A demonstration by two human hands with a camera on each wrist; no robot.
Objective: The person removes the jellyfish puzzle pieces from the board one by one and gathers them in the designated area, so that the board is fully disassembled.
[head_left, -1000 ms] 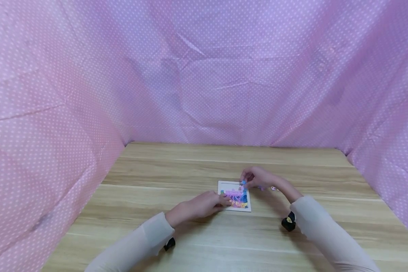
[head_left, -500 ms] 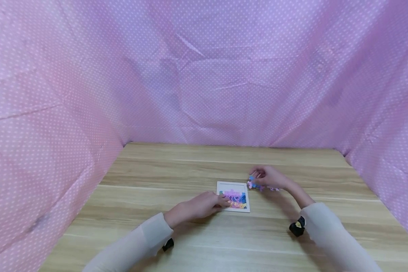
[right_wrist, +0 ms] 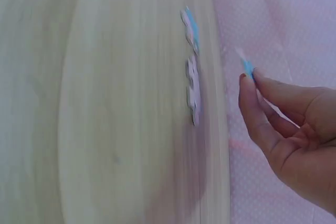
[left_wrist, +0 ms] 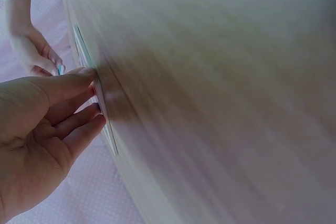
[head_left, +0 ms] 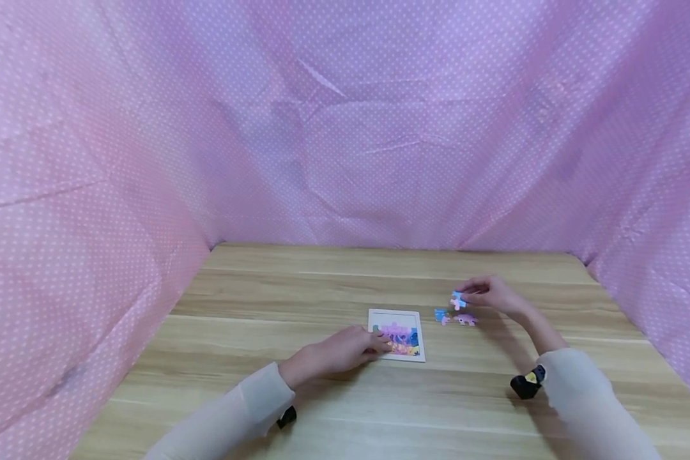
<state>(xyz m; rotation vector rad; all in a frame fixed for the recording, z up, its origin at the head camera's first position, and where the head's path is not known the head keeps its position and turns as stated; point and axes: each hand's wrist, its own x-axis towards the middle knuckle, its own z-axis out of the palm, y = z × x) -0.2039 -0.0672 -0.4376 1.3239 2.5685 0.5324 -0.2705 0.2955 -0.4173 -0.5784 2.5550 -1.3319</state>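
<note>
A white-framed jigsaw puzzle tray (head_left: 397,317) lies on the wooden table, its lower part filled with a pink, blue and yellow picture. My left hand (head_left: 345,348) rests at its left lower edge. In the left wrist view, the fingers (left_wrist: 79,123) lie fairly straight over the tray and the thumb is at its edge. Right of the tray, my right hand (head_left: 497,297) pinches a blue and pink puzzle piece (head_left: 458,299) between thumb and fingers, raised above the table in the right wrist view. Below it lie a blue-and-pink piece (head_left: 441,316) and lilac puzzle pieces (head_left: 466,319).
The wooden table (head_left: 299,281) stretches wide around the tray. Pink dotted cloth (head_left: 345,160) hangs behind it and along both sides. A black wrist camera (head_left: 527,383) sits under the right sleeve, another black device (head_left: 287,417) under the left.
My right hand has moved right, away from the tray, carrying the blue and pink piece. A blue-and-pink piece now lies beside the lilac ones. The left hand has stayed on the tray.
</note>
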